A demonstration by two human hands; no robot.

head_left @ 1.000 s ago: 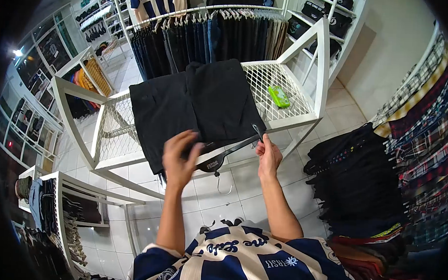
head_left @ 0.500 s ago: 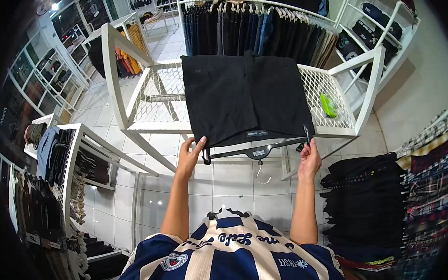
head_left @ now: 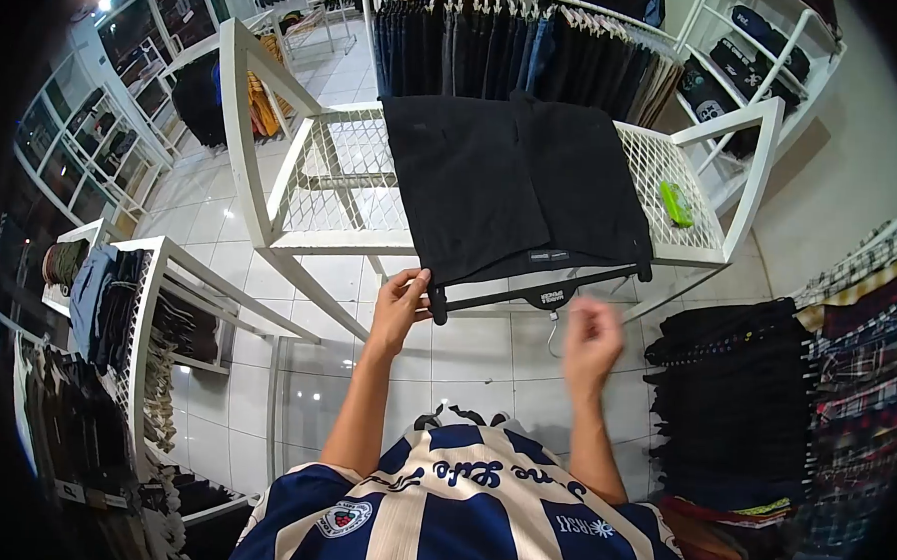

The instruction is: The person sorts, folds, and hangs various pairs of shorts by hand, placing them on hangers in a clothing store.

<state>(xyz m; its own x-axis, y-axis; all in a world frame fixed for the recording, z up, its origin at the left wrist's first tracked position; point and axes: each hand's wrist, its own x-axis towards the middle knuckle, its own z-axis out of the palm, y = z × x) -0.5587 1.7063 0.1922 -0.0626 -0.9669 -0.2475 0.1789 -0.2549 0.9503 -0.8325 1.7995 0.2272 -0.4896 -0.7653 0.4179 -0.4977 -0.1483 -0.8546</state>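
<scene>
Black trousers (head_left: pixel 513 188) lie folded over the mesh shelf, waistband toward me with a small label inside it. A black clip hanger (head_left: pixel 551 296) runs along the waistband, its clips at both corners and its metal hook (head_left: pixel 552 337) hanging toward the floor. My left hand (head_left: pixel 399 306) pinches the left waist corner beside the hanger's clip, thumb on the cloth. Close to the hook and the hanger's middle is my right hand (head_left: pixel 593 346), off the right clip; its fingers look curled but are smeared by motion.
The white frame table (head_left: pixel 320 242) has upright side bars. A bright green packet (head_left: pixel 675 204) lies on its mesh at right. Hanging jeans (head_left: pixel 478 51) stand behind. Stacked dark clothes (head_left: pixel 728 412) are at right, a white rack (head_left: pixel 136 336) with clothes at left.
My right hand has left the right clip and moved left and down toward the hook. My left hand keeps its grip on the left corner. The hanger now slants up to the right.
</scene>
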